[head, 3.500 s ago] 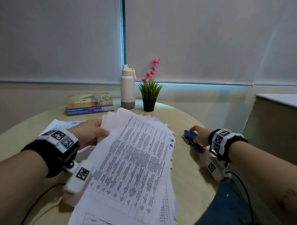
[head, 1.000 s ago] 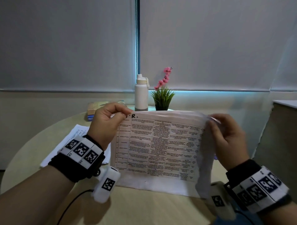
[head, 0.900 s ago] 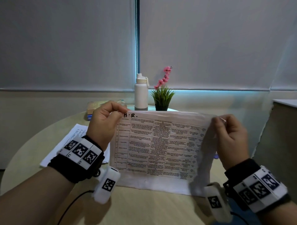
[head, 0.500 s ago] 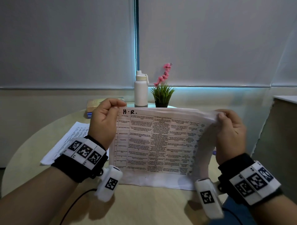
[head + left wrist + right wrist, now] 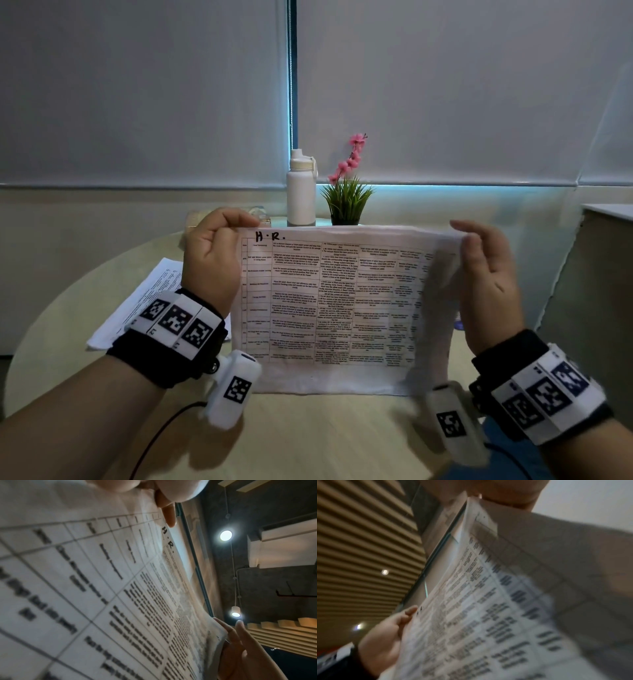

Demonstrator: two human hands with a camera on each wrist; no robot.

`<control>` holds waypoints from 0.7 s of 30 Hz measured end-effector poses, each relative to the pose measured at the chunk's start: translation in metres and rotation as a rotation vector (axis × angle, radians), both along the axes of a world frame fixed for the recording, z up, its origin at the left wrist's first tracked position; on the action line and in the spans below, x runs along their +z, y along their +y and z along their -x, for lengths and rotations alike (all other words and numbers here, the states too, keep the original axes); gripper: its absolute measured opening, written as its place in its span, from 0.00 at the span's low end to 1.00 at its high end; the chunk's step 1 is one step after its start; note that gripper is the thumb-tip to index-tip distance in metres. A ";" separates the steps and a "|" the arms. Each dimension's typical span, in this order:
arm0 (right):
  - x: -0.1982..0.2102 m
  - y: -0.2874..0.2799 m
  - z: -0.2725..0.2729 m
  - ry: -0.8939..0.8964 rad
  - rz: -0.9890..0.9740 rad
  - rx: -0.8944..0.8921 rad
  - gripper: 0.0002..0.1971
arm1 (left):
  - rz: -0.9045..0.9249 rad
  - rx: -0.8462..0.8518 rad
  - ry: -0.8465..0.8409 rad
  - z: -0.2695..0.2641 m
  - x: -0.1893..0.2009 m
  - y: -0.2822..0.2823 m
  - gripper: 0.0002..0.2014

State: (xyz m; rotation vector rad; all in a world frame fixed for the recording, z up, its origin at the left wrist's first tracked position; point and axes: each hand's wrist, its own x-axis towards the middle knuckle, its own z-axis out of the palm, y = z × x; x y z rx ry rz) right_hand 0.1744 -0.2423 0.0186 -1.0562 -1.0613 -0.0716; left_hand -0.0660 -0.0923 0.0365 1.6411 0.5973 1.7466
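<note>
Upright on its long lower edge, a thin sheaf of white printed paper sheets (image 5: 342, 301) stands on the round, pale wood-grain table (image 5: 308, 438), facing the person. Its front page is matte and slightly rumpled, ruled into a grid of small black text, with "H.R." handwritten in marker at the top left. How many sheets it holds cannot be told.

The left hand (image 5: 212, 260) pinches the top left corner, thumb on the front and curled fingers behind. The right hand (image 5: 489, 284) grips the top right edge between thumb and fingers, where the paper bows softly towards it. In the left wrist view the left thumb (image 5: 169, 516) lies flat on the page just above the lettering; the right wrist view is blurred.

Behind the sheaf stand one smooth white cylindrical bottle with a cream cap (image 5: 300, 192) and, just beside it, one small potted plant with spiky green blades and pink blossoms in a black pot (image 5: 346, 198). One loose pile of white printed pages (image 5: 150, 298) lies flat at the left. Two grey roller blinds (image 5: 137, 92) cover the window.
</note>
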 end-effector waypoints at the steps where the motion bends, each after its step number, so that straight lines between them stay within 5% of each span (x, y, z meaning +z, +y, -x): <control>1: -0.002 -0.003 0.000 -0.066 0.027 0.056 0.09 | 0.013 -0.008 0.000 0.000 0.001 0.001 0.20; 5: -0.008 -0.002 -0.005 -0.240 0.112 -0.025 0.19 | 0.010 -0.058 0.081 0.002 0.002 -0.001 0.15; 10: -0.002 0.000 -0.007 -0.099 0.073 -0.051 0.17 | -0.046 -0.073 0.171 0.003 0.001 -0.005 0.10; 14: 0.000 -0.003 -0.006 0.144 0.134 0.184 0.17 | -0.013 -0.032 0.100 0.003 0.002 0.002 0.11; 17: -0.007 -0.004 -0.015 0.253 0.354 0.386 0.36 | 0.089 -0.060 0.008 0.006 0.003 0.008 0.08; 19: -0.008 -0.007 -0.015 0.241 0.388 0.426 0.28 | 0.136 -0.061 0.073 0.008 0.003 0.013 0.10; 21: 0.000 -0.009 -0.012 0.226 0.377 0.396 0.09 | 0.141 -0.061 0.240 0.007 0.005 0.015 0.09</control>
